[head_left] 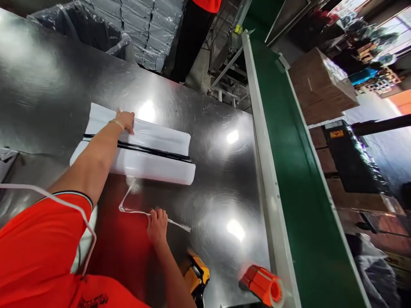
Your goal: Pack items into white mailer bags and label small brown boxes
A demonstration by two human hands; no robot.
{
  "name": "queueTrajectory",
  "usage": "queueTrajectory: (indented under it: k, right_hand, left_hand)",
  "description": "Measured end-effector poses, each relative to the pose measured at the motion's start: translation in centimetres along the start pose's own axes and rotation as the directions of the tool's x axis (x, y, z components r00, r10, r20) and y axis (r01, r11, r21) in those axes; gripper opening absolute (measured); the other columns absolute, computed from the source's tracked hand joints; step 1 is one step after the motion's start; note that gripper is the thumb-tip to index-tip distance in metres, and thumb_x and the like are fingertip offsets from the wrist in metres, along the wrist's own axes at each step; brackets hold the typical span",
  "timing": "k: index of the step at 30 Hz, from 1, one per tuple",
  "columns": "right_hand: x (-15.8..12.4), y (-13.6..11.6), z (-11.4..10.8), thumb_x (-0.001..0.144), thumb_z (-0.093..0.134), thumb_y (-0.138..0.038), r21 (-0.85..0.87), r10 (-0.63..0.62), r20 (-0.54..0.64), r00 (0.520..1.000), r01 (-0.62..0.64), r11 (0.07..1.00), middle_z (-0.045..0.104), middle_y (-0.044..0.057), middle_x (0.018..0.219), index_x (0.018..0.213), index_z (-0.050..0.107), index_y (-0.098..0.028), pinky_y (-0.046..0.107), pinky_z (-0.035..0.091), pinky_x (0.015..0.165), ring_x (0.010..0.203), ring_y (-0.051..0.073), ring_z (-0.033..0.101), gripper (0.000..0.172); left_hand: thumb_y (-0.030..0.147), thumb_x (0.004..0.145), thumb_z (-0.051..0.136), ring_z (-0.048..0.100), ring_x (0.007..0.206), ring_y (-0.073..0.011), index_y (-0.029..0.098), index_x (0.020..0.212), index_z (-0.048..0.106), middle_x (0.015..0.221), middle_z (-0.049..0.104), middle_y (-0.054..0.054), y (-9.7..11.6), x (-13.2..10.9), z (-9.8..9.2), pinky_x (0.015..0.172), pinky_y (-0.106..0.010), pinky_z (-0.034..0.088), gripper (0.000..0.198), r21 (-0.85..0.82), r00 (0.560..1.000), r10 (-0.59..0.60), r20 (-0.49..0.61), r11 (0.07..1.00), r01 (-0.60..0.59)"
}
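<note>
The right hand's fingers point(156, 217) pinch a white plastic strap point(135, 211) at lower centre; the left hand's fingers point(126, 121), pressed together, rest on a folded white plastic sheet point(150, 164) with a black seam, mid-left, on a steel table point(218, 171) beside a green conveyor belt point(298, 179) at right

I have bare steel tabletop point(224, 179) to work through, running from the white plastic bundle point(138, 149) across to the conveyor's side rail point(269, 184). My right hand point(157, 226) can pass above the white strap point(141, 211) into that gap. At the near edge, a yellow tool point(195, 273) and an orange cylinder point(261, 284) crowd the way, and the rail blocks anything further across.
</note>
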State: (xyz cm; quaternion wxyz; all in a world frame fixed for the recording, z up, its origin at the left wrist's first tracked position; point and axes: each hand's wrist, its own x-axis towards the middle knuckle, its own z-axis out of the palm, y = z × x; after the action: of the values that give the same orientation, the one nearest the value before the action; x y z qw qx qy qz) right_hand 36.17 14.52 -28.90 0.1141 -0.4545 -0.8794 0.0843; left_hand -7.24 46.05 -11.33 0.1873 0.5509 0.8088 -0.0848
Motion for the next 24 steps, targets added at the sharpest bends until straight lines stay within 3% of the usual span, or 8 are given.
queueTrajectory:
  k: [3,6,8,11,15,17,19,24]
  right_hand:
    - [0.2,0.0,-0.2,0.109,0.067,-0.014,0.027,0.007,0.022,1.000,-0.008,1.000,0.069,0.008,0.105,0.108,0.073,-0.023,0.038,0.045,0.088,0.097,0.026,0.059,0.010]
    - [0.5,0.0,-0.3,0.109,0.066,-0.015,0.039,0.013,0.023,1.000,-0.014,0.999,0.069,0.007,0.105,0.108,0.073,-0.023,0.037,0.044,0.088,0.097,0.025,0.059,0.010]
    - [0.7,0.0,-0.2,0.110,0.065,-0.015,0.040,0.015,0.016,1.000,-0.015,0.999,0.070,0.008,0.106,0.109,0.073,-0.022,0.037,0.044,0.088,0.097,0.025,0.059,0.011]
    - [1.1,-0.1,-0.1,0.110,0.065,-0.015,0.037,0.019,0.017,1.000,-0.020,0.999,0.070,0.009,0.107,0.110,0.074,-0.022,0.037,0.043,0.086,0.099,0.026,0.059,0.011]
    - [1.5,-0.2,-0.1,0.109,0.067,-0.017,0.017,0.026,0.022,0.999,-0.027,0.999,0.069,0.009,0.104,0.107,0.075,-0.021,0.038,0.041,0.085,0.098,0.027,0.058,0.010]
    - [1.6,-0.3,-0.1,0.109,0.066,-0.017,0.013,0.021,0.016,1.000,-0.021,1.000,0.070,0.009,0.104,0.106,0.076,-0.021,0.038,0.040,0.085,0.097,0.027,0.057,0.011]
    - [1.9,-0.4,-0.3,0.108,0.067,-0.017,0.013,0.018,0.016,1.000,-0.019,1.000,0.070,0.009,0.103,0.106,0.076,-0.021,0.037,0.039,0.085,0.097,0.027,0.057,0.010]
    - [2.8,-0.7,-1.2,0.107,0.068,-0.016,0.001,0.045,0.043,0.998,-0.045,0.999,0.074,0.009,0.102,0.102,0.075,-0.021,0.036,0.039,0.083,0.097,0.026,0.061,0.010]
  left_hand:
    - [0.054,0.091,0.097,0.068,0.143,-0.0420,0.001,0.140,0.081,0.144,0.078,-0.024,0.8,-2.3,-1.1,0.126,-0.048,0.048,0.074,0.015,0.999,-0.037,-0.020,0.999,0.037]
    - [0.040,0.105,0.079,0.069,0.138,-0.0406,0.004,0.133,0.083,0.137,0.079,-0.022,1.2,-8.1,-0.5,0.117,-0.047,0.051,0.046,0.026,0.994,0.007,-0.107,1.000,-0.005]
    - [0.027,0.108,0.067,0.067,0.139,-0.0417,0.008,0.129,0.084,0.135,0.078,-0.022,1.2,-13.6,2.1,0.118,-0.051,0.048,0.033,0.043,0.983,0.057,-0.173,0.998,-0.050]
    - [0.021,0.111,0.052,0.069,0.130,-0.0398,0.019,0.117,0.085,0.123,0.081,-0.018,0.8,-22.6,8.8,0.112,-0.054,0.049,0.033,0.044,0.940,0.189,-0.286,0.982,-0.184]
    - [0.012,0.103,0.062,0.072,0.126,-0.0398,0.021,0.124,0.085,0.130,0.081,-0.021,0.5,-30.9,15.4,0.103,-0.050,0.055,0.032,-0.008,0.954,0.243,-0.174,0.969,-0.248]
    - [0.016,0.097,0.075,0.074,0.125,-0.0390,0.023,0.119,0.086,0.133,0.081,-0.018,0.7,-31.6,14.9,0.100,-0.046,0.058,0.025,-0.082,0.962,0.265,-0.065,0.959,-0.269]
    - [0.030,0.099,0.081,0.076,0.121,-0.0370,0.025,0.108,0.087,0.127,0.082,-0.014,1.3,-29.5,12.1,0.097,-0.042,0.060,0.012,-0.196,0.970,0.243,-0.013,0.950,-0.241]
    - [0.043,0.120,0.050,0.067,0.139,-0.0477,0.002,0.132,0.082,0.142,0.071,-0.034,5.0,-18.1,4.8,0.111,-0.060,0.053,0.053,-0.295,0.987,-0.017,-0.159,0.955,-0.031]
